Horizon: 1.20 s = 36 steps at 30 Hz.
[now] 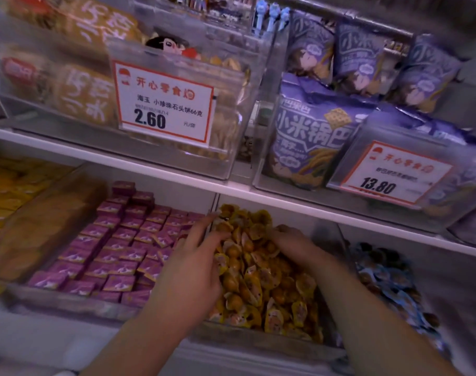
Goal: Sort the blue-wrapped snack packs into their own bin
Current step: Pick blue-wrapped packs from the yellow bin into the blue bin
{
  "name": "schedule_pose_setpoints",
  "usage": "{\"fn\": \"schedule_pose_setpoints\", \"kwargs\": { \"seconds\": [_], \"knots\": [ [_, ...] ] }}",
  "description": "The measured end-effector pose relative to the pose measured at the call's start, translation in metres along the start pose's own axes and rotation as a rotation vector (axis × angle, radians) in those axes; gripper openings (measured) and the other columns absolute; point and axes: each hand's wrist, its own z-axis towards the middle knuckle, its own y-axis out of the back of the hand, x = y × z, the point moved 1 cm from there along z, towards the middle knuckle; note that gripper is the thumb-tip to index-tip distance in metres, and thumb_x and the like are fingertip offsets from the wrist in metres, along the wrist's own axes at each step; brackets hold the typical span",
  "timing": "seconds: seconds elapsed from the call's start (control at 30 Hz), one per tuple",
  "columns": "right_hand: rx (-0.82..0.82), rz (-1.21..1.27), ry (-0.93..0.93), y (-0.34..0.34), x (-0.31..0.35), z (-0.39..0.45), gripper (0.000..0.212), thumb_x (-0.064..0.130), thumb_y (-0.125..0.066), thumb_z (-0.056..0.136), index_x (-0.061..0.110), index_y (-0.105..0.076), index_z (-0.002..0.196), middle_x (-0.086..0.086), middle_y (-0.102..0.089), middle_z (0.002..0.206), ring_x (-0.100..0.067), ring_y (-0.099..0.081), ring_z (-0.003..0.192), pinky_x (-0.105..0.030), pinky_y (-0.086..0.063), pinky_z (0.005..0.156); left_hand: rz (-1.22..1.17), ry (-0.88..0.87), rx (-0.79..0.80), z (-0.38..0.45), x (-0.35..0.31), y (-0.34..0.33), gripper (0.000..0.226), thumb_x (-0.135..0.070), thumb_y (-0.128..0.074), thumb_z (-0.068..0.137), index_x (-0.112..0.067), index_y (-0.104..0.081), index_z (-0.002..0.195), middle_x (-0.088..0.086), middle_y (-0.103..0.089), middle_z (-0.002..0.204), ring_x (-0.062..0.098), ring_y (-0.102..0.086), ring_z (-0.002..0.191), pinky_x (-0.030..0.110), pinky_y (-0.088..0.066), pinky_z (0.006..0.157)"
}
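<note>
Both hands are in the middle bin [258, 340] of yellow-wrapped snacks [261, 270] on the lower shelf: the left hand [193, 270] lies on the pile with fingers spread and relaxed, and the right hand [294, 244] rests further in with fingers bent into the packs, but I cannot tell if it grasps one. The blue-wrapped snack packs [389, 283] lie in the bin just to the right, and purple packs [117, 240] fill the bin to the left.

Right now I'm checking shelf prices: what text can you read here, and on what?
White red-bordered price card on the clear middle bin: "开心零食", "海玉 小珍珠石头饼66克", "2.60".
White red-bordered price card on the right bin: "13.80"; its product line is blurred.
Large purple snack bag: "小米锅巴".
Small wrappers below: unreadable.
</note>
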Motion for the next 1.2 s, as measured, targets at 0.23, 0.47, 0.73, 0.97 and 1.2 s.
{"fn": "schedule_pose_setpoints", "kwargs": {
  "seconds": [0.23,0.47,0.73,0.97,1.2],
  "knots": [
    [0.059,-0.328,0.383,-0.054,-0.010,-0.096,0.075,0.062,-0.039,0.082,0.056,-0.004,0.148,0.005,-0.019,0.159,-0.021,-0.018,0.147,-0.045,-0.024,0.117,-0.022,-0.010,-0.083,0.001,0.001,-0.003,0.048,0.000,-0.051,0.079,-0.023,-0.064,0.120,-0.005,-0.041,0.144,0.022,-0.052,0.122,0.038,-0.048,0.097],
    [0.035,0.006,0.401,-0.024,-0.003,-0.107,0.041,0.050,-0.048,0.093,0.038,-0.056,0.131,0.017,-0.068,0.099,-0.005,-0.062,0.099,-0.028,-0.051,0.089,0.001,0.018,-0.077,0.003,0.001,-0.007,0.045,-0.003,-0.052,0.079,-0.022,-0.067,0.117,0.000,-0.044,0.147,0.021,-0.050,0.125,0.038,-0.048,0.097],
    [-0.167,-0.171,-0.068,0.000,-0.016,0.034,0.040,0.024,-0.037,0.104,0.001,-0.047,0.134,-0.028,-0.049,0.139,-0.040,-0.047,0.129,-0.034,-0.039,0.101,-0.014,-0.010,-0.057,0.003,-0.001,-0.003,0.053,0.007,-0.057,0.078,-0.024,-0.064,0.120,-0.003,-0.045,0.144,0.015,-0.052,0.121,0.030,-0.048,0.093],
    [-0.146,0.794,-0.162,-0.015,-0.026,0.073,0.038,0.041,-0.052,0.093,0.010,-0.070,0.107,-0.014,-0.076,0.094,-0.027,-0.075,0.083,-0.027,-0.056,0.065,-0.041,-0.015,-0.075,0.001,0.000,-0.001,0.063,0.007,-0.059,0.075,-0.029,-0.058,0.127,-0.007,-0.046,0.147,0.015,-0.057,0.114,0.031,-0.051,0.087],
    [0.086,0.800,-0.124,-0.028,-0.029,0.096,0.053,0.052,-0.067,0.075,0.021,-0.071,0.117,-0.013,-0.074,0.106,-0.036,-0.069,0.104,-0.060,-0.050,0.096,-0.079,-0.047,-0.096,0.000,0.003,-0.002,0.057,-0.006,-0.045,0.077,-0.029,-0.058,0.127,-0.012,-0.045,0.147,0.006,-0.049,0.119,0.007,-0.033,0.095]
  ]
}}
